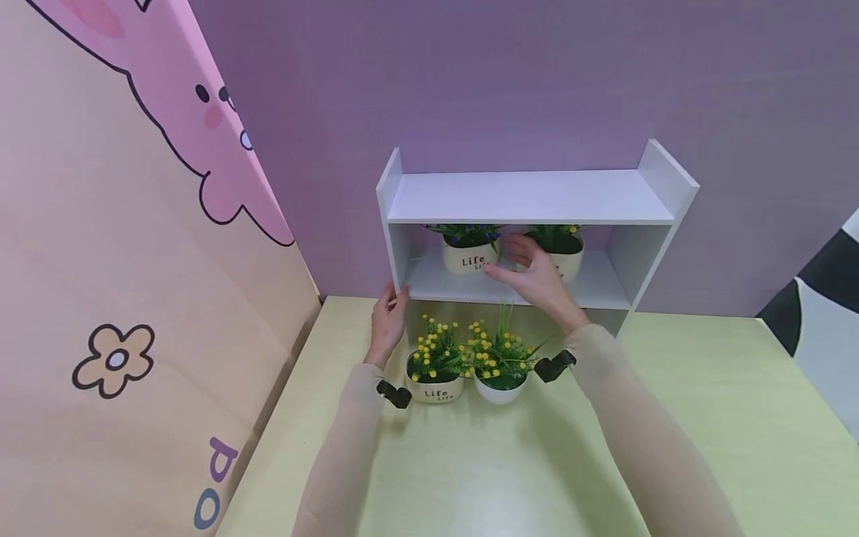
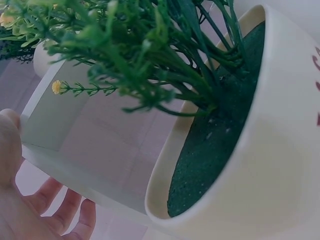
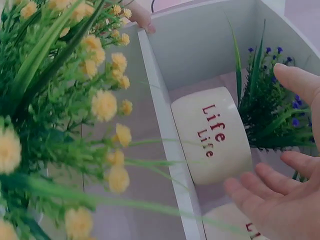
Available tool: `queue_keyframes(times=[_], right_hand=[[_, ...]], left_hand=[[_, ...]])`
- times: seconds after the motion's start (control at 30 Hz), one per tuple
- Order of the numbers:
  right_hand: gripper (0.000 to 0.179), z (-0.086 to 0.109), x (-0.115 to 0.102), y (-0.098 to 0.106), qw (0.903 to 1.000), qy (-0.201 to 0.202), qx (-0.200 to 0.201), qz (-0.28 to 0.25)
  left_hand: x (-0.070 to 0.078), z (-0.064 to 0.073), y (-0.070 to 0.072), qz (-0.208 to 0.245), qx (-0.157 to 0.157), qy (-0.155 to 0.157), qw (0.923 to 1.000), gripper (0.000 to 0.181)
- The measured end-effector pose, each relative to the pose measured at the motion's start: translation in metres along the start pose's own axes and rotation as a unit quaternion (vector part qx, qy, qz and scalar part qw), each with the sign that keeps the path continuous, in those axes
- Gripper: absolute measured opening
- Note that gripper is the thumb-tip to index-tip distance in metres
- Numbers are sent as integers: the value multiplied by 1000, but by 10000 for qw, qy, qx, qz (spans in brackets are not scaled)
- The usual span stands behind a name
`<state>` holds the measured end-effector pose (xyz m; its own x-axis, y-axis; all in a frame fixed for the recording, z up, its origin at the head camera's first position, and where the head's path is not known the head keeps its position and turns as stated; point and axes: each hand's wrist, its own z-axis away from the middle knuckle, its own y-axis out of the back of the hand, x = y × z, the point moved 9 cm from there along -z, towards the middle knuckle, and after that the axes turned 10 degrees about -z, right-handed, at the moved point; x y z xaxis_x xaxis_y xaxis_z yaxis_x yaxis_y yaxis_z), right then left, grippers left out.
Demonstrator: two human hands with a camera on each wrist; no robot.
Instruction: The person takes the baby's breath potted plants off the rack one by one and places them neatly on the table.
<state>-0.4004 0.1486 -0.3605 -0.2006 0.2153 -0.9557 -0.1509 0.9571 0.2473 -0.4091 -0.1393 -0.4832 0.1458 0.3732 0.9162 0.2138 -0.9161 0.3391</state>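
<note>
A white two-tier shelf point(image 1: 530, 198) stands against the purple wall. My left hand point(image 1: 387, 322) grips its left side panel low down, with the fingers point(image 2: 65, 212) around the outside. Inside the lower tier, my right hand point(image 1: 535, 282) is spread with its fingers apart. It reaches between a cream "Life" pot point(image 1: 459, 261) with blue flowers point(image 3: 295, 121) and a second cream pot point(image 1: 572, 264), partly covering the second one. The fingertips point(image 3: 234, 186) are close to the blue-flowered pot; whether they touch it I cannot tell.
On the pale table point(image 1: 470, 477), in front of the shelf, sit a cream pot point(image 1: 435, 394) and a rounder white pot point(image 1: 498, 395), both with yellow flowers. A decorated wall point(image 1: 148, 246) rises at the left. A black-and-white patterned surface point(image 1: 828, 298) is at the right.
</note>
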Motion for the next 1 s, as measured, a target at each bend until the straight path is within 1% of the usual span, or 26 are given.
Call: queue_keyframes(times=[0.3, 0.5, 0.7, 0.9, 1.0], right_hand=[[96, -10, 5, -5, 9996, -52, 113, 266], [97, -17, 10, -11, 9995, -208, 189, 141], [104, -22, 19, -20, 9991, -373, 171, 67], [105, -29, 22, -21, 9990, -302, 251, 194], [107, -33, 24, -23, 9992, -277, 217, 206]], left_hand=[[0, 0, -1, 77, -10, -20, 10000, 53], [0, 0, -1, 35, 6, 16, 10000, 53], [0, 0, -3, 58, -5, 26, 10000, 53], [1, -1, -2, 97, -29, 20, 9999, 53], [0, -2, -1, 95, 1, 6, 10000, 53]])
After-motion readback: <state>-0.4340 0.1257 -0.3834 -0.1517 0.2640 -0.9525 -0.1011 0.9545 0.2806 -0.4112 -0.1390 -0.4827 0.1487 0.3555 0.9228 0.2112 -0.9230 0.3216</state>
